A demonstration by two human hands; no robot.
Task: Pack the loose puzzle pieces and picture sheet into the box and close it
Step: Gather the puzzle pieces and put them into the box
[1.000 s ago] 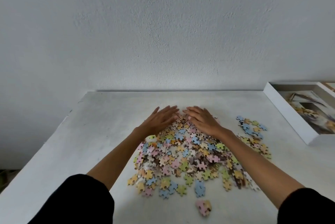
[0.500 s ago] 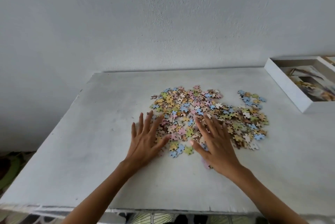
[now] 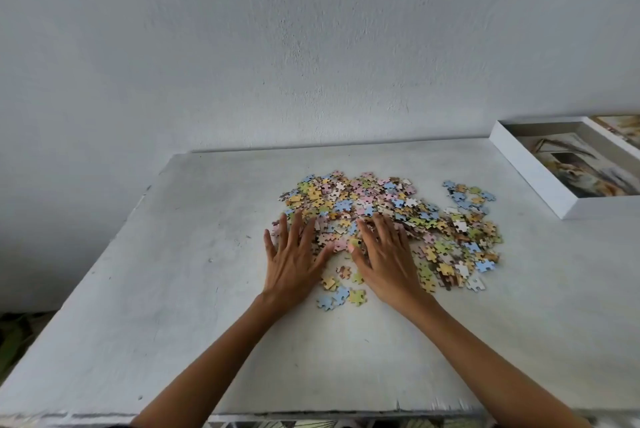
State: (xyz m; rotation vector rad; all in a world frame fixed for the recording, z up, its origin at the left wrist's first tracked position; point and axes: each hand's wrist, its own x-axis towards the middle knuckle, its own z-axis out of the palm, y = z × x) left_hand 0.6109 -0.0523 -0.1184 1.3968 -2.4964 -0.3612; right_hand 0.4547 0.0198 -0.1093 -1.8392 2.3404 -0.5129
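Note:
A heap of pastel puzzle pieces (image 3: 384,209) lies on the white table (image 3: 173,271). My left hand (image 3: 294,258) rests flat, fingers spread, on the heap's near-left edge. Beside it my right hand (image 3: 386,254) also lies flat and open on the near pieces. A few stray pieces (image 3: 341,296) sit between my wrists, and a small cluster (image 3: 467,193) lies apart at the right. The open white box (image 3: 540,174) stands at the far right with the picture sheet (image 3: 585,168) inside it.
A white wall (image 3: 311,46) rises directly behind the table. The table's front edge (image 3: 311,415) is chipped, with patterned floor showing below it. A second picture-printed part (image 3: 620,126) shows behind the box at the frame's right edge.
Both hands drew back from the heap's far side to its near edge, then slid slightly forward onto the pieces. The camera view shifted back, showing the table's front edge.

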